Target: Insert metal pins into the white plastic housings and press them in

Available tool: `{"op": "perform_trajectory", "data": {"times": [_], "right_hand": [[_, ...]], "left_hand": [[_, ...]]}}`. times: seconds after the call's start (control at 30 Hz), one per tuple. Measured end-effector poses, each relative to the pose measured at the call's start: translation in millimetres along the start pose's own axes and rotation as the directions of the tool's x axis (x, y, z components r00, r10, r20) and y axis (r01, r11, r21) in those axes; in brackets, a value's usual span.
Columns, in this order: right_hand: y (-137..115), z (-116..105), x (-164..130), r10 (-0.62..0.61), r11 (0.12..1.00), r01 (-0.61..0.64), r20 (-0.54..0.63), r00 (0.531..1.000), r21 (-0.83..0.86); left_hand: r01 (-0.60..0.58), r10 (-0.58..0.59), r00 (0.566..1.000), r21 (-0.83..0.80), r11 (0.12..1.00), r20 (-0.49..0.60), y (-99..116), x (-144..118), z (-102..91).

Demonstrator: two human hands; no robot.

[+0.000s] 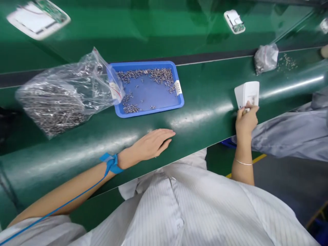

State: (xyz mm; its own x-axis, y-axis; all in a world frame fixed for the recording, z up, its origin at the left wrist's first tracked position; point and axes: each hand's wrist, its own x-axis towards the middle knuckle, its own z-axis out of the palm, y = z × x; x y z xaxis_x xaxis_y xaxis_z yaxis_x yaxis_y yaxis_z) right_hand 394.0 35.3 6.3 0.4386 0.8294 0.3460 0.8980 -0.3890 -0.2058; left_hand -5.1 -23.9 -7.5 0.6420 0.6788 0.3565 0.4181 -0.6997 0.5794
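Note:
My left hand (151,143), with a blue strap (112,163) around the wrist, lies flat on the green work surface with its fingers stretched out and holds nothing. Just beyond it is a blue tray (153,111) with many small metal screws (161,75) along its back and left sides. Off to the right, my right hand (247,119) is closed on the near edge of a white plastic casing (247,92) with a printed label. The fingertips partly cover that casing.
A clear bag (56,106) of screws leans over the tray's left edge. Another small bag (266,58) lies at the far right beside loose small parts (288,63). White housings with circuit boards (38,20) (234,21) rest on the belt behind. A person's grey-clad leg (292,136) is at right.

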Motion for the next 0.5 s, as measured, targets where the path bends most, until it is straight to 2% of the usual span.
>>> {"op": "perform_trajectory", "data": {"times": [0.07,0.13,0.2,0.23,0.27,0.33,0.43,0.47,0.5], "right_hand": [[-7,-9,-8,-0.011,1.000,0.009,0.078,0.997,0.019],[-26,-21,-28,-0.066,0.996,0.059,0.112,0.991,0.062],[-52,-35,-57,-0.153,0.978,0.122,0.188,0.970,0.167],[-67,-43,-73,-0.235,0.942,0.152,0.262,0.936,0.301],[-82,-50,-89,-0.326,0.885,0.156,0.343,0.881,0.439],[-110,-63,-115,-0.473,0.790,0.111,0.484,0.736,0.603],[-143,-74,-135,-0.619,0.716,0.050,0.599,0.508,0.697],[-150,-74,-137,-0.641,0.712,0.057,0.616,0.457,0.699],[-155,-74,-138,-0.653,0.716,0.085,0.620,0.435,0.693]], "left_hand": [[0.042,-0.042,0.999,-0.011,0.999,0.018,4,2,-1.0],[0.080,-0.079,0.997,-0.021,0.997,0.023,6,4,-0.6],[0.076,-0.076,0.997,-0.008,0.997,0.008,7,5,1.1],[0.063,-0.063,0.998,0.012,0.998,-0.003,7,5,2.1],[0.055,-0.055,0.998,0.040,0.998,-0.011,7,6,3.2],[0.079,-0.078,0.997,0.084,0.993,-0.006,5,6,5.3],[0.137,-0.139,0.990,0.072,0.988,0.015,1,5,7.8],[0.149,-0.151,0.988,0.063,0.987,0.027,1,4,8.3],[0.161,-0.164,0.986,0.063,0.985,0.037,0,3,8.5]]}}
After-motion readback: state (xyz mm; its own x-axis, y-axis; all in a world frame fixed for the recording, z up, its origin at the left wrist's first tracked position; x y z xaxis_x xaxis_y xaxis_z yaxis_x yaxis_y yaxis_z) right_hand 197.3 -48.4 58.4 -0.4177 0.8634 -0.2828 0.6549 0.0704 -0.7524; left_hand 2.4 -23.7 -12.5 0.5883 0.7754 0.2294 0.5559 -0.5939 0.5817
